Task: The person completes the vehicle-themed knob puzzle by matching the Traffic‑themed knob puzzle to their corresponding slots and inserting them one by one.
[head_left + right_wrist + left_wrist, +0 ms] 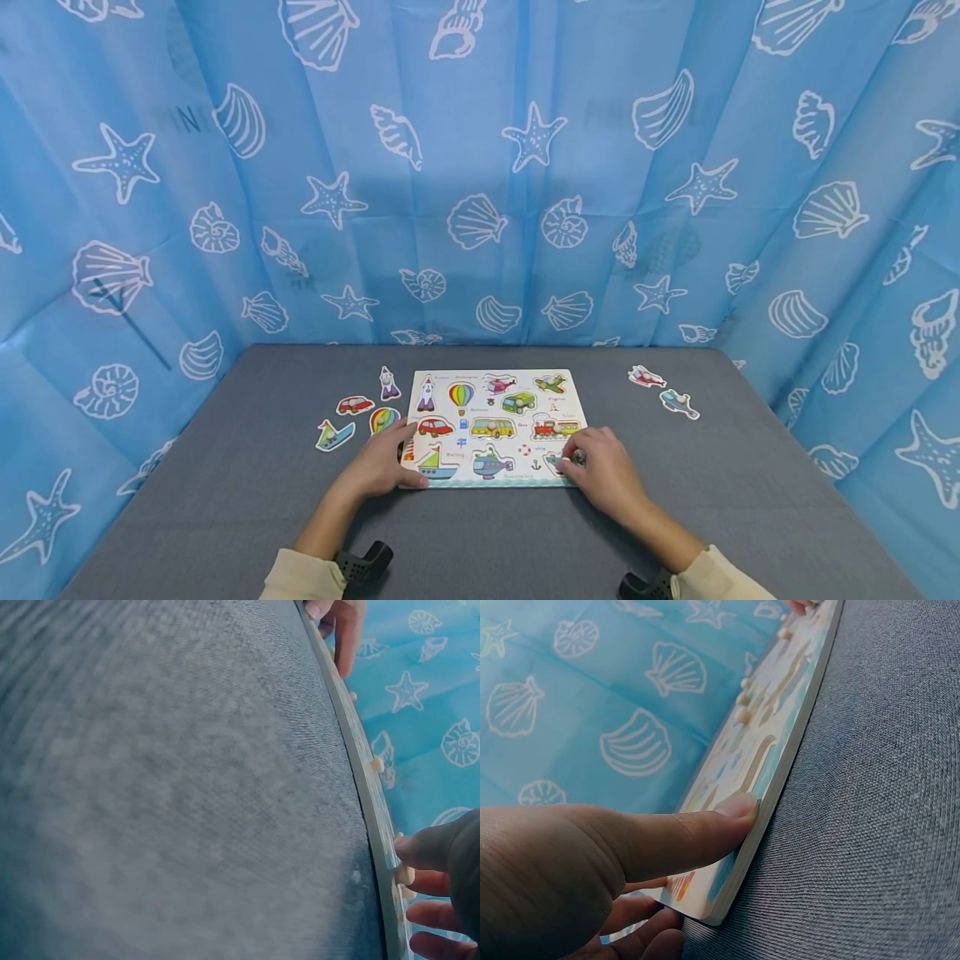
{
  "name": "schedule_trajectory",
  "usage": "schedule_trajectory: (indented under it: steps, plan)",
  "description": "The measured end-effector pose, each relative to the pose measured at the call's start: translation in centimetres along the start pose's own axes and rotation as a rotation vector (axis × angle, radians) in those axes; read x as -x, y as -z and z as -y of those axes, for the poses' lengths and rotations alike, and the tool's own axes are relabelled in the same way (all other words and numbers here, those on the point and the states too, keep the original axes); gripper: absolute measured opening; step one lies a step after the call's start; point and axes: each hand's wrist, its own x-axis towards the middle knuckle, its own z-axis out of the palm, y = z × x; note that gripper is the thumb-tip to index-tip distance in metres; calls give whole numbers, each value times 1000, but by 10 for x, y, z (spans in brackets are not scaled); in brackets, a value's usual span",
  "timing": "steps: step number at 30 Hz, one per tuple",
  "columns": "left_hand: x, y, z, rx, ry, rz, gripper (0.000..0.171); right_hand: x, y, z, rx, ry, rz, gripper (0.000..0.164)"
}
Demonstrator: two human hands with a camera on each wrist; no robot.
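Blue shell-printed curtain (532, 208) hangs behind the grey surface (480, 542) where a puzzle board (523, 435) lies. The left hand (382, 462) holds its left edge, thumb on top; the right hand's (606, 471) narrow grip seems to pinch the knob (578, 457) of the lower-right ship piece (551, 462).

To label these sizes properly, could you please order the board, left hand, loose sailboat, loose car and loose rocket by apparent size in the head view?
1. Board
2. Left hand
3. Loose sailboat
4. Loose car and loose rocket: too alike to rank.
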Motion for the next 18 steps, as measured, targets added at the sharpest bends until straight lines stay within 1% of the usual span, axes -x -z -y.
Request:
schedule_trajectory:
  steps: [4, 11, 18]
  plan:
    - [0, 0, 0, -1, 1, 1, 91, -2, 2, -1, -9, 30, -22, 23]
    - [1, 1, -2, -2, -7, 2, 90, -11, 11, -6, -2, 4, -12, 17]
    - [1, 1, -2, 5, 4, 5, 90, -24, 14, -22, 20, 7, -49, 15]
